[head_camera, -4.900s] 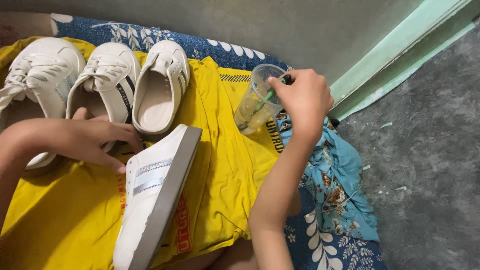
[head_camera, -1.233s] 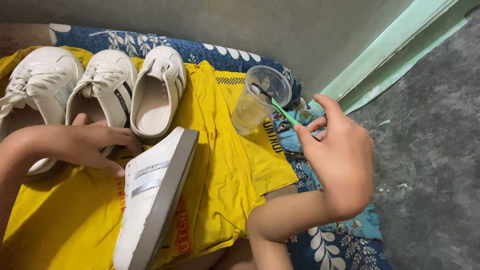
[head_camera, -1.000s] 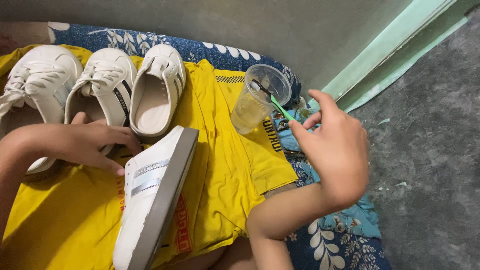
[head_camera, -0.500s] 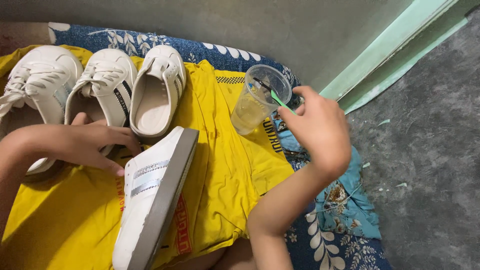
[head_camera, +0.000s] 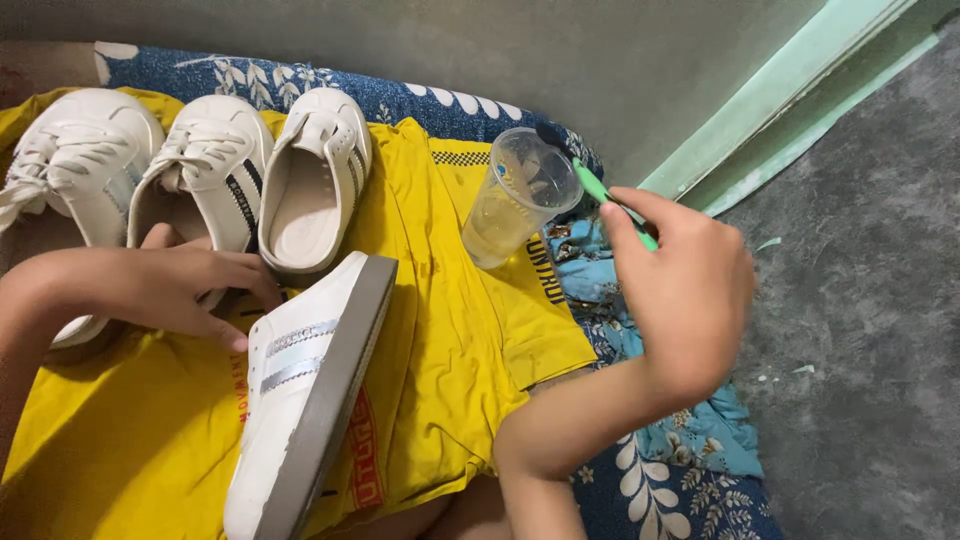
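My right hand (head_camera: 680, 290) grips a green toothbrush (head_camera: 598, 192) whose head end points into a clear plastic cup (head_camera: 515, 195). The cup leans tilted on the cloth and holds a little yellowish liquid. My left hand (head_camera: 185, 290) rests on the upper of a white shoe with grey stripes (head_camera: 305, 390), which lies on its side with the grey sole facing right. The fingers press on that shoe's heel end.
Three more white shoes (head_camera: 215, 170) stand in a row at the back left on a yellow cloth (head_camera: 450, 340). A blue floral cloth (head_camera: 680, 450) lies beneath. A grey wall, a pale green door frame (head_camera: 800, 90) and grey floor lie to the right.
My right hand drew back from the cup with the toothbrush, then returned toward it. Now the brush end sits at the cup's rim. The left hand and shoes have not moved.
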